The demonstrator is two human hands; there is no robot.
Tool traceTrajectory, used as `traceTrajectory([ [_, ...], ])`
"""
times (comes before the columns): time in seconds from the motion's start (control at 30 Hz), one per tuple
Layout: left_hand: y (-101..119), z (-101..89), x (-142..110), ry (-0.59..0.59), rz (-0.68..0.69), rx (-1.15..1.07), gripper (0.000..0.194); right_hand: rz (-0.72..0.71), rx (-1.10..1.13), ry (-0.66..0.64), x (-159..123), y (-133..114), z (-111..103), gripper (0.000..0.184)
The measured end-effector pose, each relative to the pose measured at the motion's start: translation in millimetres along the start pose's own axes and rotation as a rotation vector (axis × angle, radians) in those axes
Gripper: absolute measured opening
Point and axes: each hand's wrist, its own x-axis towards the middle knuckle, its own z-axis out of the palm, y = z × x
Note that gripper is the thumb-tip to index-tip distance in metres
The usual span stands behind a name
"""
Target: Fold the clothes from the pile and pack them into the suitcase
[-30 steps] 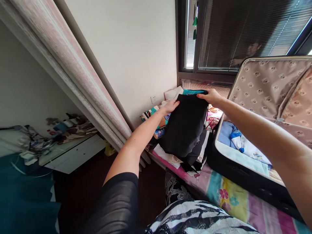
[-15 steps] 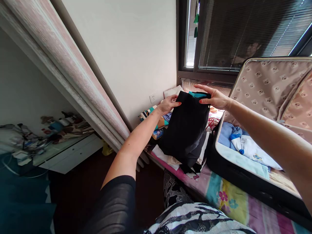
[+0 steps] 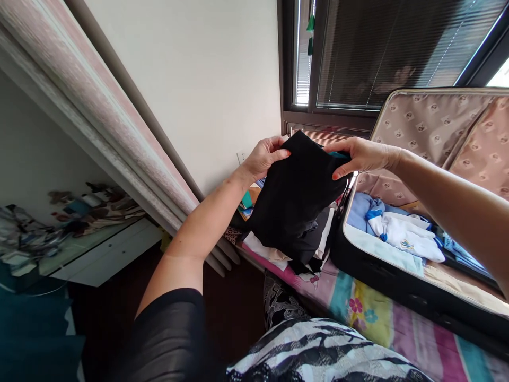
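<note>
A piece of black clothing (image 3: 296,185) hangs in front of me, its upper edge lifted by both hands and its lower part bunched on a pile. A little teal shows inside its top edge; its exact kind cannot be made out. My left hand (image 3: 268,155) pinches the top left corner, thumb in front. On the other side, my right hand (image 3: 360,155) grips the upper right edge, fingers behind and thumb on the front. Beneath and behind the cloth lie other folded clothes (image 3: 270,252), partly hidden.
An open suitcase (image 3: 382,273) with folded clothes and a white garment with blue trim (image 3: 409,233) stands right on the flowered bedspread (image 3: 361,305). The wall (image 3: 191,79) and curtain (image 3: 119,122) are left, a window (image 3: 358,58) behind, a cluttered dresser (image 3: 107,246) far left.
My right hand's fingers have come down and closed over the edge of the black clothing. Its top left corner is raised higher, and the view has turned slightly right.
</note>
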Motion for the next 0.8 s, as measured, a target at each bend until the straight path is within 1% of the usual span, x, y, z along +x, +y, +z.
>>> traceTrajectory([
  [0.1,8.9,0.7,1.7,0.090,0.097,0.044,0.037,-0.019,-0.078,0.080,1.3,0.4,-7.7,0.028],
  [0.17,9.6,-2.3,13.4,0.117,0.126,0.061,0.034,-0.033,-0.173,0.089,10.4,0.1,-16.7,0.018],
  [0.2,8.6,-4.4,22.8,0.111,0.121,0.070,0.033,-0.034,-0.236,0.103,17.2,-0.9,-20.7,0.015],
  [0.23,7.2,-6.6,34.0,0.096,0.103,0.081,0.031,-0.025,-0.299,0.135,24.9,-2.7,-23.7,0.022],
  [0.3,5.1,-10.5,58.8,0.073,0.058,0.104,0.023,0.020,-0.388,0.262,40.6,-9.6,-26.1,0.046],
  [0.33,5.1,-12.0,70.2,0.081,0.049,0.107,0.018,0.041,-0.406,0.339,47.3,-14.5,-25.9,0.055],
  [0.37,6.0,-13.1,79.3,0.103,0.052,0.101,0.015,0.054,-0.406,0.406,52.2,-20.1,-25.0,0.061],
  [0.4,7.8,-13.9,85.1,0.138,0.069,0.088,0.012,0.053,-0.392,0.456,54.8,-25.8,-24.0,0.063],
  [0.43,10.1,-14.4,86.5,0.177,0.098,0.072,0.011,0.039,-0.379,0.487,55.0,-31.2,-22.7,0.061],
  [0.47,12.3,-15.0,83.1,0.210,0.133,0.062,0.009,0.016,-0.374,0.507,52.4,-35.6,-21.2,0.057],
  [0.5,13.8,-15.5,74.4,0.234,0.170,0.065,0.009,-0.007,-0.378,0.508,47.1,-38.5,-19.1,0.052],
  [0.53,14.0,-16.2,60.5,0.242,0.199,0.087,0.010,-0.030,-0.387,0.497,39.1,-39.4,-15.8,0.048],
  [0.57,12.5,-16.8,41.9,0.234,0.215,0.126,0.012,-0.056,-0.398,0.473,28.8,-37.9,-10.6,0.044],
  [0.63,2.9,-16.9,-7.0,0.172,0.201,0.241,0.019,-0.107,-0.409,0.373,1.9,-27.5,7.2,0.033],
  [0.7,-16.0,-12.9,-64.5,0.070,0.138,0.364,0.023,-0.130,-0.389,0.208,-31.2,-9.3,35.9,0.021],
  [0.77,-42.6,-2.9,-121.8,-0.058,0.106,0.449,0.029,-0.104,-0.357,0.009,-67.0,11.7,71.6,0.019],
  [0.8,-57.5,3.9,-147.9,-0.130,0.090,0.454,0.033,-0.081,-0.346,-0.075,-84.4,21.4,89.3,0.018],
])
